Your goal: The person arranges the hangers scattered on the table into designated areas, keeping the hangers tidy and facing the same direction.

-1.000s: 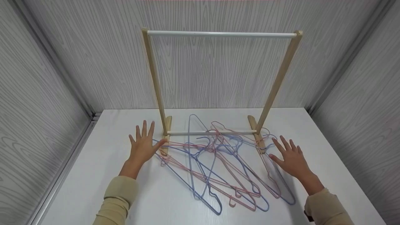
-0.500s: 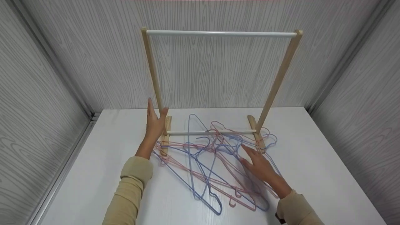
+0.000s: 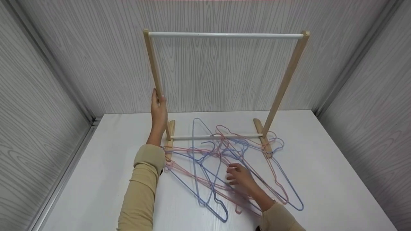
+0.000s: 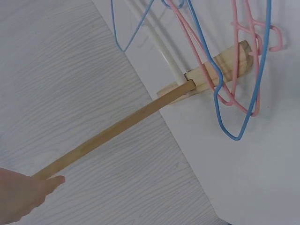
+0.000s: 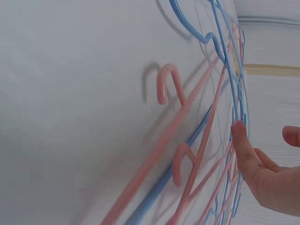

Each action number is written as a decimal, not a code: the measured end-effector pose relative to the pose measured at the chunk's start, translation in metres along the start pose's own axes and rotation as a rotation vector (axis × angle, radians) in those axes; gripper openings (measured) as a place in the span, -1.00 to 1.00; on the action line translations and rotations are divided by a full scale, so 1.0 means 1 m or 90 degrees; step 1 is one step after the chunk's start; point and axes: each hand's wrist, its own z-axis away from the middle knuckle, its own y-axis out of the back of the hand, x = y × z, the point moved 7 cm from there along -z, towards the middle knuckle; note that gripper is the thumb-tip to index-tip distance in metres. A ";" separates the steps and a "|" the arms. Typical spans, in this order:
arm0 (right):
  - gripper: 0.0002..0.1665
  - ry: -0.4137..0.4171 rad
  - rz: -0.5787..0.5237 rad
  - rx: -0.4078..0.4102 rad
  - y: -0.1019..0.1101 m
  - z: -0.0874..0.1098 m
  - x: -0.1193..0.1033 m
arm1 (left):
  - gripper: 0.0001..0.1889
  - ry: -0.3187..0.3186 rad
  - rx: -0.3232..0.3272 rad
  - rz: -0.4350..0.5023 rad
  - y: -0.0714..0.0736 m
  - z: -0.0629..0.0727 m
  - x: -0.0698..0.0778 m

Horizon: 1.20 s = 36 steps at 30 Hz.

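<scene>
My left hand [image 3: 159, 112] holds the left wooden post [image 3: 151, 61] of a garment rack, a bit below its mid-height, thumb on the near side. In the left wrist view, that post [image 4: 117, 131] slants up from the hand to its wooden foot [image 4: 218, 70]. My right hand [image 3: 242, 179], fingers loosely bent, hovers over a tangled pile of thin pink and blue clothes hangers. In the right wrist view, its fingertips overlap the hangers, with thumb and fingers apart and nothing between them. A pink hanger [image 5: 162, 145] with small hooks lies closest to that camera.
A white top rail [image 3: 224, 34] joins the left post to the right post [image 3: 284, 86]. Hangers lie across the rack's lower bar [image 3: 186, 137] and its feet. Wood-grain panels [image 3: 48, 96] enclose the white table [image 3: 321, 154] at the back and both sides.
My left hand has moved up and inward from beside the rack to take hold of the left post. My right hand has come left from the pile's right edge to over its middle.
</scene>
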 end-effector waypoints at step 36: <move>-0.35 -0.040 -0.068 0.088 -0.025 -0.014 0.011 | -0.45 -0.005 -0.049 -0.026 0.015 -0.027 -0.004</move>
